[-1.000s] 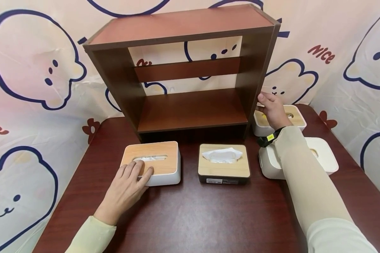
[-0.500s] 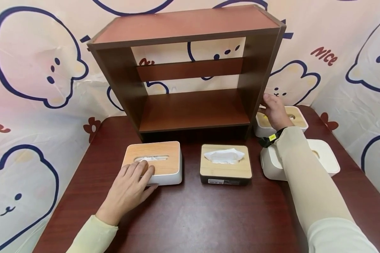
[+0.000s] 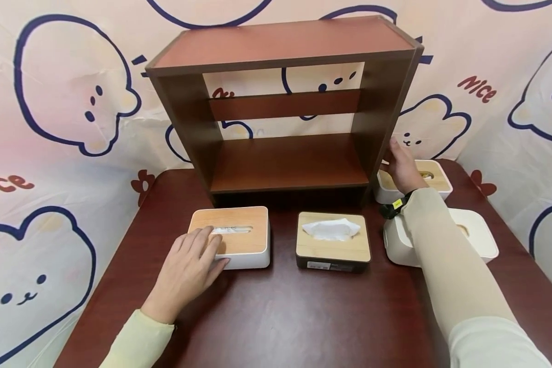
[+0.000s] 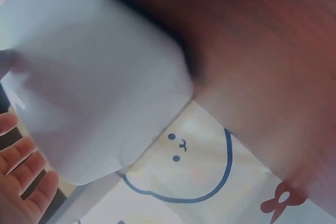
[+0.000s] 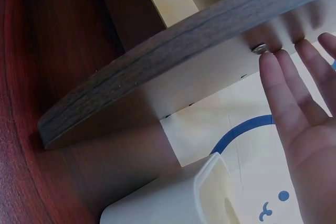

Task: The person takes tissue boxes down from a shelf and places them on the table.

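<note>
My left hand (image 3: pixel 184 268) rests at the left end of a white tissue box (image 3: pixel 247 261) with a wood-look lid, fingers over the lid and thumb by the front wall. In the left wrist view the white wall of this tissue box (image 4: pixel 100 87) fills much of the picture, the fingers beside it. My right hand (image 3: pixel 402 166) reaches to the right side of a brown open shelf unit (image 3: pixel 290 163). Seen from the right wrist, its fairly straight fingers (image 5: pixel 278 82) touch the outer side panel close to a screw (image 5: pixel 259 49).
A dark tissue box (image 3: pixel 333 249) with a wood lid and a raised tissue stands before the shelf. At right are a wood-lidded white tissue box (image 3: pixel 441 186) and a cream tissue box (image 3: pixel 480 237), partly hidden by my arm. Patterned cloth (image 3: pixel 73 194) lines the table's back and sides.
The head view has shifted slightly, so the scene sits a little lower and further right. My left thumb has come into sight by the box's front. My right hand stays at the shelf side.
</note>
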Demonstrator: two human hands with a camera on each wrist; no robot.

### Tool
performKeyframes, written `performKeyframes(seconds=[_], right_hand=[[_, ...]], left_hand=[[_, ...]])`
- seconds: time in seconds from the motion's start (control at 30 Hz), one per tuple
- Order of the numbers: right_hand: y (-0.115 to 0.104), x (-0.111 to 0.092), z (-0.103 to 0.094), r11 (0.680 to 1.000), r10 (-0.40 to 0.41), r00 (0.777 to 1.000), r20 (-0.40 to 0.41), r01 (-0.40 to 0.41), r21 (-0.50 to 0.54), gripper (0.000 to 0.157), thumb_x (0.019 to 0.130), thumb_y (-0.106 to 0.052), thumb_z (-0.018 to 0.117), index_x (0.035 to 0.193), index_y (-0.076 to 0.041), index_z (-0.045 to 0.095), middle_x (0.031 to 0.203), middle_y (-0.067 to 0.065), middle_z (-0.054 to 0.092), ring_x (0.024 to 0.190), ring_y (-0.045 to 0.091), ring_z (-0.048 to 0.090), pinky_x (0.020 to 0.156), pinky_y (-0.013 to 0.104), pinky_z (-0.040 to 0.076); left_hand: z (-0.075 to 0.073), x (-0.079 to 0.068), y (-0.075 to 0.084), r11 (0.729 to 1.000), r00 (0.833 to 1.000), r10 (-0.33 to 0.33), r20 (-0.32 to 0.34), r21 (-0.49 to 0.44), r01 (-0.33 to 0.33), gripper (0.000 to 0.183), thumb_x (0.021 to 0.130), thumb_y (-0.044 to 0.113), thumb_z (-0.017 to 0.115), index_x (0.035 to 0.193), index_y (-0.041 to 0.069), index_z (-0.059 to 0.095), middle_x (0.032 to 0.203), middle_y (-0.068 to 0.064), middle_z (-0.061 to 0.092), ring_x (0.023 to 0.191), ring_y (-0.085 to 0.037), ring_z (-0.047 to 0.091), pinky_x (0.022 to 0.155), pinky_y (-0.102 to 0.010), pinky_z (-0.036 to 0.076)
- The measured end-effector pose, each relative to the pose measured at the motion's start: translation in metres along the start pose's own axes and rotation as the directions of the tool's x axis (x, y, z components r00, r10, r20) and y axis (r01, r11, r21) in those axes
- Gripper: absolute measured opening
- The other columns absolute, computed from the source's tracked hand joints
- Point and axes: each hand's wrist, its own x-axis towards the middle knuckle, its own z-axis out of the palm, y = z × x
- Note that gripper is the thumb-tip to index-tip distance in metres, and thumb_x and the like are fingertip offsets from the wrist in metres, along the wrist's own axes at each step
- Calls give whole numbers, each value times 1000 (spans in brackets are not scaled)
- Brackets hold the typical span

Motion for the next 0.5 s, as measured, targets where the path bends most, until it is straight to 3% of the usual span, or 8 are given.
performKeyframes(seconds=[0.23,0.5], right_hand=[[-2,3,1,998,31,999,-9,-31,50,40,104,-40,44,127,-15,63,116,3,64,103,18,58,80,30,52],[-8,6,12,999,28,1000,-11,-28,22,54,104,-52,30,133,-18,59,124,3,60,111,18,53,86,29,46]], left_hand=[[-4,11,3,999,999,-14,-37,-34,13,49,93,43,56,108,-3,62,111,-23,59,96,-42,57,79,-54,46],[-24,8,-8,999,998,-40,-50,-27,38,45,88,36,63,108,-4,61,112,-23,59,99,-42,56,80,-54,46]])
